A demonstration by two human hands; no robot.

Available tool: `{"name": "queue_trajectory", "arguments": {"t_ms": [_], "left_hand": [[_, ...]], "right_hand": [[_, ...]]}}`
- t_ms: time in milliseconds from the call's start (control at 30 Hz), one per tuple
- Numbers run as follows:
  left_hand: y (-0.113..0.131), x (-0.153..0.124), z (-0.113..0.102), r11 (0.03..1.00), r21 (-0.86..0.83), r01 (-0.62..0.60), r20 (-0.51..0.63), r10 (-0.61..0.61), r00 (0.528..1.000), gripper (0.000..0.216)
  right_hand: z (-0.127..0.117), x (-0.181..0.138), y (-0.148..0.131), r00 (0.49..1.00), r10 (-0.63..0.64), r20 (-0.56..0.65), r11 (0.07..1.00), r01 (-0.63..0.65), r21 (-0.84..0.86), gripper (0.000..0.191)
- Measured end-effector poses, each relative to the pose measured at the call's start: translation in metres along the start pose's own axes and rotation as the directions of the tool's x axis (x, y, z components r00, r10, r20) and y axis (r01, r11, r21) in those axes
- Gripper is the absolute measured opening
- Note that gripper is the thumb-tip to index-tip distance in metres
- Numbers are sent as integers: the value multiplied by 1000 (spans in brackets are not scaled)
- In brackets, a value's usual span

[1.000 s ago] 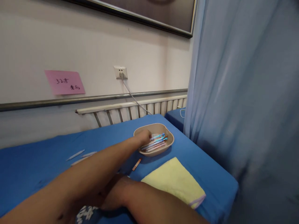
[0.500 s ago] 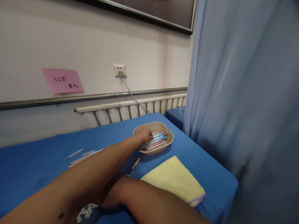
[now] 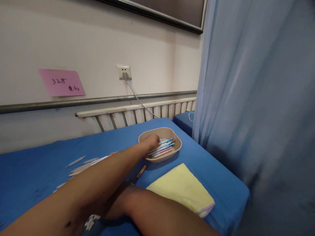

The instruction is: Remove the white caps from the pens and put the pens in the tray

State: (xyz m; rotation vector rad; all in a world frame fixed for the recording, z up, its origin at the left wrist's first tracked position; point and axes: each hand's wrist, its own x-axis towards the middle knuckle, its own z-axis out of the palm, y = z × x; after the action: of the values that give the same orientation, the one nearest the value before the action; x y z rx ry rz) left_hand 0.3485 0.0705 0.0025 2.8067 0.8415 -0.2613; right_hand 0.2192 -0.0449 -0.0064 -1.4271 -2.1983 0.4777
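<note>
Nearest to me, my right forearm [image 3: 157,213] crosses the bottom of the view. The right hand is tucked under my other arm, so I can't tell what that grip is doing. It ends beside a blue-and-white patterned thing [image 3: 90,223] that I can't identify from here.

Moving out, a folded pale yellow cloth [image 3: 179,190] lies flat on the blue-sheeted bed [image 3: 29,183], with a small orange stick [image 3: 141,171] just beyond its near corner. To the left, a scatter of slim pale grey pieces [image 3: 78,167] lies loose on the sheet, well apart from the bowl.

Further out, my left hand [image 3: 152,143] is over the near rim of the beige scalloped plastic bowl [image 3: 159,159]. The fingers are bunched on the near ends of the bundle of blue and pink pens [image 3: 163,148]. That grip is curled tight and touching them, but at this distance I can't say whether it has one pinched. The pens lie side by side in the bowl, tips pointing right.

My read on progress: a good handful is in the bowl, while the pale pieces and the orange stick are out on the sheet, so it's partway.

Behind it all are a white slatted rail [image 3: 137,113], a wall socket with a cord [image 3: 123,72], a pink paper note [image 3: 61,82] and a light blue curtain [image 3: 258,98].
</note>
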Motion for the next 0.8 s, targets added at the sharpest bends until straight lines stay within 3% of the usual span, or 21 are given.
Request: {"name": "queue_trajectory", "arguments": {"t_ms": [300, 433, 533, 800], "left_hand": [[-1, 2, 0, 1000, -8, 13, -4, -13, 1000, 31], [0, 6, 5, 999, -29, -17, -21, 16, 1000, 32], [1, 8, 8, 998, -49, -36, -45, 34, 998, 31], [6, 2, 0, 989, -143, -45, -176, 19, 984, 24]], "right_hand": [[2, 0, 2, 998, 28, 52, 1000, -29, 8, 43], [0, 1, 1, 998, -45, 38, 999, 45, 12, 42], [-1, 2, 1, 993, -104, 59, 994, 105, -13, 42], [-3, 3, 1, 992, -115, 50, 993, 115, 2, 39]]}}
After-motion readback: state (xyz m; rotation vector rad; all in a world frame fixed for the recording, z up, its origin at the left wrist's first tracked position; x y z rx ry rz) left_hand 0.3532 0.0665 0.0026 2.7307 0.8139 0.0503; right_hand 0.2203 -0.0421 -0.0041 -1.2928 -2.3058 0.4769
